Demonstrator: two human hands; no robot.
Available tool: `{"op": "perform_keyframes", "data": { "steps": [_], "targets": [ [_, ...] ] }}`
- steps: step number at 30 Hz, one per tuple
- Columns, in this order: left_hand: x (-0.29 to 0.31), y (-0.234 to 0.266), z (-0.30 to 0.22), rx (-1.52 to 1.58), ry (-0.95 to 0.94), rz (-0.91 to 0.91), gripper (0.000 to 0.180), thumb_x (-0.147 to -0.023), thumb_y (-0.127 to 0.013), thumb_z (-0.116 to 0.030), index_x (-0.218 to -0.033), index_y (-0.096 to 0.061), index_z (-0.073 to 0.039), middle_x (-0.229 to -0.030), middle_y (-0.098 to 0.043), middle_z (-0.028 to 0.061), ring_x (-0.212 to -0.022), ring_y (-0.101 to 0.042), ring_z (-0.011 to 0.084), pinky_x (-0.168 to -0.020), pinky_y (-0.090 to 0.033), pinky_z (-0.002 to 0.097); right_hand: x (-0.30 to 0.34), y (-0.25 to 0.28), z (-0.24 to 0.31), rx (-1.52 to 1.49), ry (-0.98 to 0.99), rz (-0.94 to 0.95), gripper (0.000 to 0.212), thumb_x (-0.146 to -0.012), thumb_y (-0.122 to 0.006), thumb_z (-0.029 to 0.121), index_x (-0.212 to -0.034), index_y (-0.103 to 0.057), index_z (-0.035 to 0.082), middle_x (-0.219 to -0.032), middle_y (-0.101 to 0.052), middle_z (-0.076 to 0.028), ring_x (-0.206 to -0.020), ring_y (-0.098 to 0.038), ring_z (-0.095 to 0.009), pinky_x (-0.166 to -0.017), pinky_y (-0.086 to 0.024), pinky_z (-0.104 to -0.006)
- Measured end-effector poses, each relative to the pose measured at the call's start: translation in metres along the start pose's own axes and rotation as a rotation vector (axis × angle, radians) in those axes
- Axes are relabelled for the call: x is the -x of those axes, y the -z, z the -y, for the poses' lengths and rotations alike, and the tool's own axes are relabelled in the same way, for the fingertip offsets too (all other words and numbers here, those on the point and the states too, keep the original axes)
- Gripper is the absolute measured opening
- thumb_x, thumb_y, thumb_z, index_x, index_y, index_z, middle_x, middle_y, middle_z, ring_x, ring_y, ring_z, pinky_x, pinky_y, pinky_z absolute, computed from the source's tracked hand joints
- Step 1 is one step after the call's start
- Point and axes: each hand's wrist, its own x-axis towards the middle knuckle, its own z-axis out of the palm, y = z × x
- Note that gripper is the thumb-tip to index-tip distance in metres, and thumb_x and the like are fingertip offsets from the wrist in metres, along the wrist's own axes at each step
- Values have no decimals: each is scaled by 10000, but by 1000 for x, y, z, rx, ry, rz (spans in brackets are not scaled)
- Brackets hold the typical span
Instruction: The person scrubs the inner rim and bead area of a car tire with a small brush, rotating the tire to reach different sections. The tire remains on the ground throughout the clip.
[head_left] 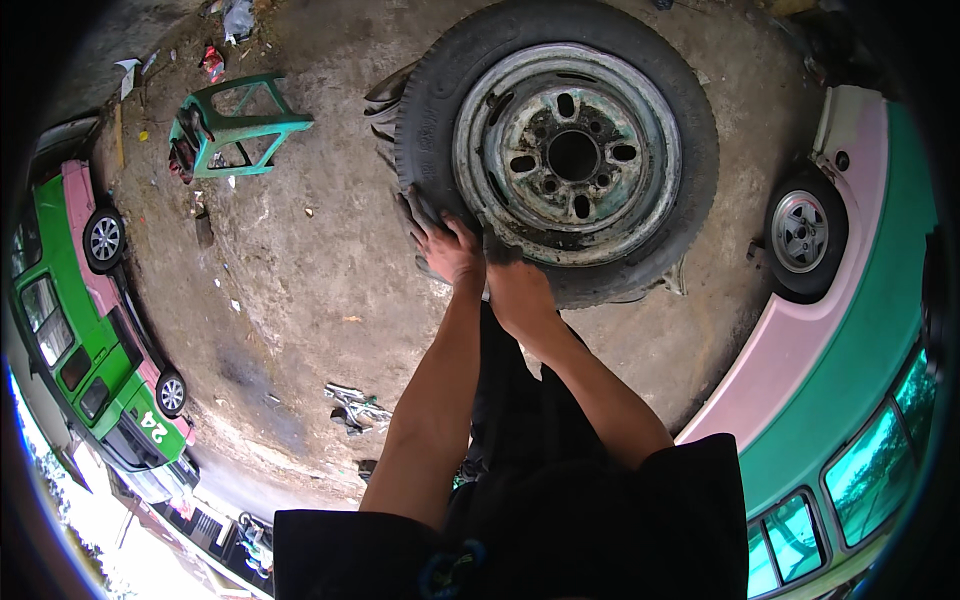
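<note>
A large black tyre [420,130] on a worn, dirty steel rim [540,215] fills the upper middle of the view, its round centre hole and several slots showing. My left hand [445,245] lies at the tyre's near left edge, its blackened fingers spread apart along the outer side. Close beside it, my right hand [515,285] reaches the near sidewall. Its fingers are dark against the rubber and partly hidden, so their grip does not show.
A green plastic stool [245,127] stands on the stained concrete floor at the far left. Metal tools [357,407] lie left of my legs. A green and pink van [90,340] is at left; a teal and pink vehicle [820,330] with a mounted wheel [800,230] stands at right.
</note>
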Motion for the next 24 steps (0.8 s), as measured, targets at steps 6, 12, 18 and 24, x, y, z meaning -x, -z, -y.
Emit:
{"op": "perform_keyframes", "data": {
  "steps": [6, 12, 18, 24],
  "targets": [
    [2, 0, 2, 22, -32, -32, 642, -1000, -356, -494, -1587, -332, -237, -1616, -352, 148, -1418, -405, 432, -1094, -415, 542, 6, 4, -3, -55, -71, 199, 334, -829, -599, -20, -1158, -561, -55, -956, -679, -307, -824, -696, -470, -735, -580, -540],
    [-1, -3, 5, -12, -18, -20, 664, -993, -371, -486, -1594, -321, -209, -1623, -340, 144, -1425, -404, 421, -1107, -403, 539, -1, 6, 4, -46, -70, 171, 311, -821, -619, -5, -1127, -583, -48, -934, -687, -312, -802, -698, -478, -722, -583, -540],
    [1, -4, 9, 32, -60, -38, 659, -997, -362, -488, -1586, -346, -193, -1618, -343, 157, -1443, -375, 418, -1123, -380, 539, -3, 5, 7, -3, -82, 230, 205, -847, -588, -8, -1047, -625, -31, -864, -690, -270, -773, -706, -455, -695, -589, -524],
    [-1, -3, 5, 58, -50, -31, 629, -1001, -383, -396, -1590, -343, -179, -1621, -329, 188, -1443, -357, 444, -1159, -330, 542, -3, 5, 6, -28, -91, -10, 195, -867, -575, 11, -1041, -659, -15, -876, -708, -248, -764, -718, -440, -699, -603, -510]
  ]
}}
